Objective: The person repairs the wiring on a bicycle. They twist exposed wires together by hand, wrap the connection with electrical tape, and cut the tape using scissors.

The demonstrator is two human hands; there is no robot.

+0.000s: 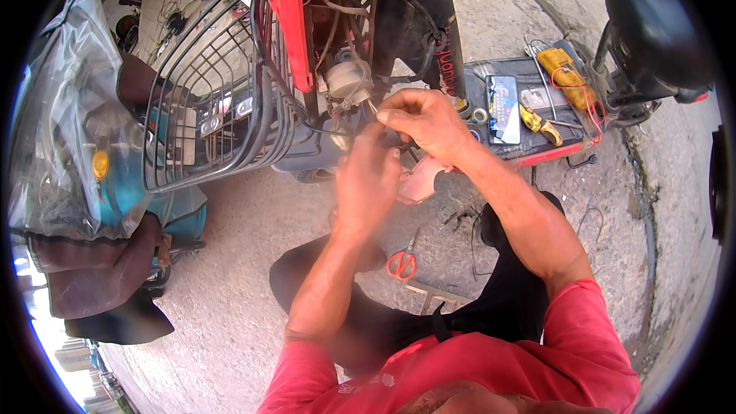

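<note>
Looks mid-job: front wiring (341, 8) already bared, still uncovered; right hand (428, 121) fingers look pinched on thin wire (373, 106) just below round pale part (349, 81); left hand (366, 185) blurred, can't tell its grip.

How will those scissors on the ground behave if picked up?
The scissors look stiff and fairly light, given their slim shape. Lying flat on the concrete, they probably won't roll. Lifted by one orange loop, they may swing open.
</note>
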